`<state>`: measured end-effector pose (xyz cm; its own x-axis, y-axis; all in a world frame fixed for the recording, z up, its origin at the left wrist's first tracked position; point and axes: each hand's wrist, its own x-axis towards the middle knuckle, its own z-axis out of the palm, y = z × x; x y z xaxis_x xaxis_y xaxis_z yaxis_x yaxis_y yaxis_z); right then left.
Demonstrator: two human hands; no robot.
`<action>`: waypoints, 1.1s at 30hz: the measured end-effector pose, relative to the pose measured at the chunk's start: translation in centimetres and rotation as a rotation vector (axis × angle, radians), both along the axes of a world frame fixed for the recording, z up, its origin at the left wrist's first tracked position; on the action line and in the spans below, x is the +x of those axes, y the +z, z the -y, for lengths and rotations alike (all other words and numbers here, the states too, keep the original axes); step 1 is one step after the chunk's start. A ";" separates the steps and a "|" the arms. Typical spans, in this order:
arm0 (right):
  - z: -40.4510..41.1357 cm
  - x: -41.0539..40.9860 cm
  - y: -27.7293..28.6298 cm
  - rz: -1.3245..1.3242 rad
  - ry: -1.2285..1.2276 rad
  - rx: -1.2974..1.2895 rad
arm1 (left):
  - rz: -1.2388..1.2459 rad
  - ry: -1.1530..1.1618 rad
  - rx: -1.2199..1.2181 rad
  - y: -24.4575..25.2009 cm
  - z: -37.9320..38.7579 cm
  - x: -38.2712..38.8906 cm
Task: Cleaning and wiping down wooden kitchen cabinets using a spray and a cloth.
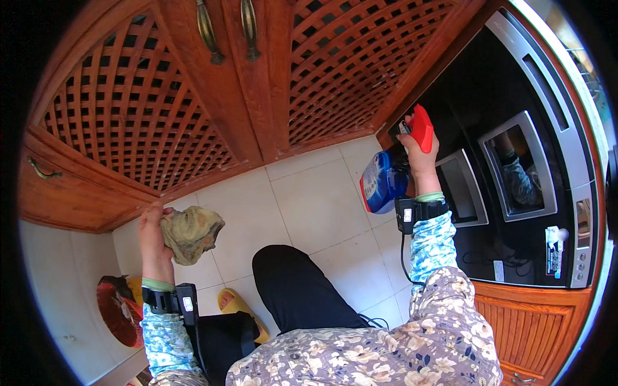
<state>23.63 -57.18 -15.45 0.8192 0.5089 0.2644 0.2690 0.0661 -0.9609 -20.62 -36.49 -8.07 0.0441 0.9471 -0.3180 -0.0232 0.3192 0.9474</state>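
Observation:
In my left hand [155, 241] is a crumpled, stained yellowish-green cloth [190, 234], held out over the tiled floor near the lower cabinet. My right hand [419, 144] grips the neck of a blue spray bottle [384, 181] by its red trigger head [423, 129]. The bottle hangs tilted, bearing a printed label, close in front of a black built-in appliance [458, 103] with silver trim. Part of the bottle's neck is hidden behind my fingers.
Reddish-brown wooden cabinet doors [251, 111] with lattice panels and brass handles [207, 34] stand ahead. A red container [116, 313] sits by the white wall at lower left. Pale tiles [318, 198] cover the floor; my foot wears a yellow slipper [244, 311].

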 end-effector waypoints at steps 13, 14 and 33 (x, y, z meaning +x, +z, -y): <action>-0.5 3.4 2.9 0.017 0.000 -0.049 | 0.039 -0.051 0.016 0.0 -0.1 -0.1; -0.5 3.8 2.9 0.019 0.008 -0.058 | 0.042 -0.051 0.016 -0.1 -0.1 -0.1; -1.8 5.7 9.5 0.127 -0.043 0.047 | 0.009 0.001 0.016 0.9 0.4 0.9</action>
<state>29.34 -55.37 -5.95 0.7984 0.4586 0.3902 0.3922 0.0956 -0.9149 -19.72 -36.84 -7.21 0.0464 0.9521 -0.3021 -0.0323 0.3037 0.9522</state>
